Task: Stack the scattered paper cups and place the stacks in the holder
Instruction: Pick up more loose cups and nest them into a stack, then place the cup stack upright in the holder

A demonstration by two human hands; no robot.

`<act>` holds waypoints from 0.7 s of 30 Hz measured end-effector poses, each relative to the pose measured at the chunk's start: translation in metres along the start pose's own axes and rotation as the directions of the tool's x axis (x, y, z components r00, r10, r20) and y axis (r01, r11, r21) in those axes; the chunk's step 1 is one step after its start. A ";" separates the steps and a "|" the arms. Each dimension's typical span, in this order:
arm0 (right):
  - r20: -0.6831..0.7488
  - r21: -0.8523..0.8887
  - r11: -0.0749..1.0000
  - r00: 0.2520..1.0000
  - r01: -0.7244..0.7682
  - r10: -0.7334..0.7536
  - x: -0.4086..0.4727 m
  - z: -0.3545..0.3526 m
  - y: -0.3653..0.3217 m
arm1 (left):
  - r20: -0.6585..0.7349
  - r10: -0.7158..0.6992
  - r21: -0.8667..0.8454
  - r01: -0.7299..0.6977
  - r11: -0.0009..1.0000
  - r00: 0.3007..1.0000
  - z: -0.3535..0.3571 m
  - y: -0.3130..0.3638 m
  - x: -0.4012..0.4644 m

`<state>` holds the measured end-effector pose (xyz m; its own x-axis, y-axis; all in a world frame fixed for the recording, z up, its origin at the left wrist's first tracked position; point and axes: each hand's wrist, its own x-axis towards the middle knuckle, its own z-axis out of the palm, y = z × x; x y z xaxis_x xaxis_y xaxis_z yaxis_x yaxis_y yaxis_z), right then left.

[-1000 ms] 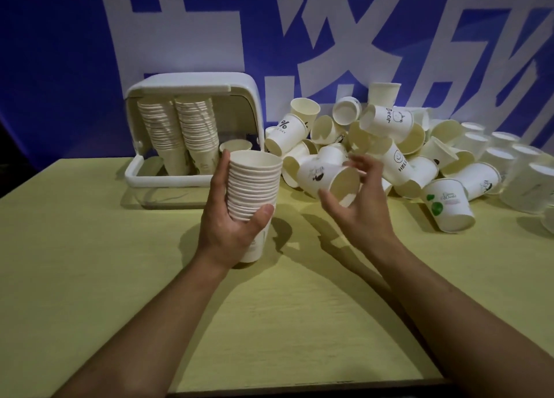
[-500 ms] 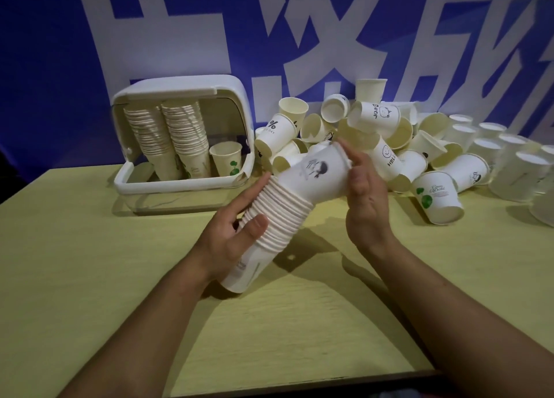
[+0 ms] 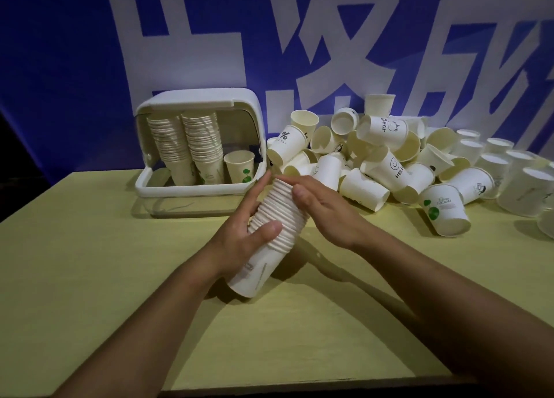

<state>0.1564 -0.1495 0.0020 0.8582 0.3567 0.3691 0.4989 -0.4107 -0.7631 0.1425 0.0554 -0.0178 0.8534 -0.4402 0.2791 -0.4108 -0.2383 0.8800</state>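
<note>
Yellow table [image 3: 90, 277]: near edge bare. My left hand [image 3: 239, 235] grips the tilted cup stack [image 3: 272, 232]; my right hand [image 3: 326, 212] rests flat-fingered against its top, beside the holder [image 3: 198, 188].

White cups [image 3: 374, 170], yellow table [image 3: 90, 262], blue backdrop [image 3: 60, 68]

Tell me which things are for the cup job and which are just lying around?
For the job: stack of cups held by left hand and right hand; loose cups; holder.
Just there: table; blue banner.
</note>
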 end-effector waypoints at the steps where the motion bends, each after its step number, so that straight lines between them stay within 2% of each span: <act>1: 0.029 0.004 1.000 0.999 -0.020 0.020 0.004 -0.001 -0.002 | 0.006 -0.005 0.022 0.005 1.000 1.000 -0.003 0.001 0.001; 4: 0.028 0.076 0.994 0.997 -0.080 0.078 0.016 -0.001 -0.003 | -0.063 -0.009 0.057 0.012 0.998 0.998 -0.016 0.002 0.004; 8: -0.022 0.354 0.907 0.968 -0.228 0.252 0.017 0.015 0.014 | -0.264 0.023 0.036 -0.014 0.999 0.964 -0.039 0.008 0.010; 10: -0.012 0.385 0.882 0.954 -0.273 0.300 0.010 0.026 0.027 | -0.363 0.047 0.080 -0.019 0.997 0.931 -0.050 0.010 0.016; 12: -0.011 0.376 0.880 0.948 -0.292 0.319 0.006 0.031 0.036 | -0.430 0.063 0.141 -0.002 0.990 0.901 -0.061 0.011 0.023; 16: -0.037 0.506 0.817 0.940 -0.275 0.339 0.006 0.030 0.043 | -0.500 0.106 0.245 0.023 0.969 0.859 -0.075 0.013 0.043; 18: -0.042 0.509 0.817 0.939 -0.273 0.340 0.006 0.029 0.045 | -0.559 0.151 0.291 0.023 0.956 0.816 -0.077 0.015 0.055; 21: -0.028 0.524 0.804 0.938 -0.281 0.346 0.007 0.030 0.049 | -0.676 0.260 0.326 -0.037 0.945 0.690 -0.080 0.017 0.074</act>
<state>0.1831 -0.1424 -0.0492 0.9808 0.1689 0.0973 0.0971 0.0090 -0.9952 0.2242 0.0880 0.0480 0.6985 0.2193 0.6811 -0.5240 -0.4915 0.6956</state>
